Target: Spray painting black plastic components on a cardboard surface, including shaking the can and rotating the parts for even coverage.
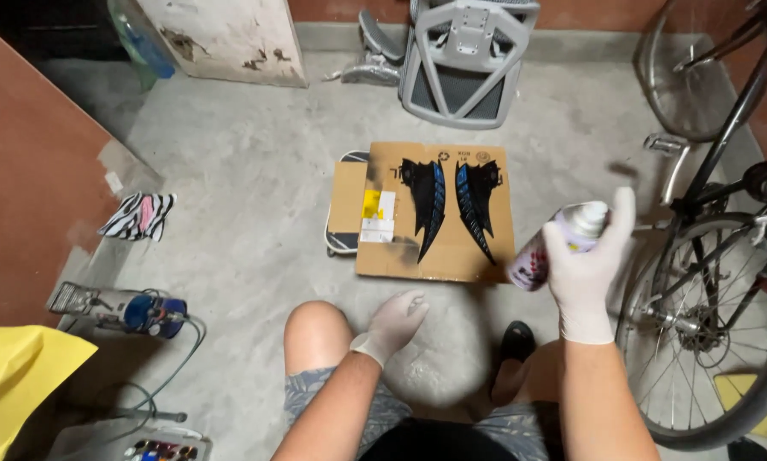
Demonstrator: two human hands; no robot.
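My right hand (584,277) grips the spray can (558,243), finger on the nozzle, at three o'clock; my left hand (393,323) rests loosely curled and empty by my knee (315,329); the two black panels (452,201) lie on cardboard (434,256) at twelve o'clock — best, I judge, to spray in light, even passes, the can well apart from the panels.

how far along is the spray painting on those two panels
Done: both curved panels on the cardboard look mostly black, with overspray around them. In hand: the right hand holds a spray can upright off to the side; the left hand rests by the knee. Left: blue streaks remain uncoated, if meant to be covered.
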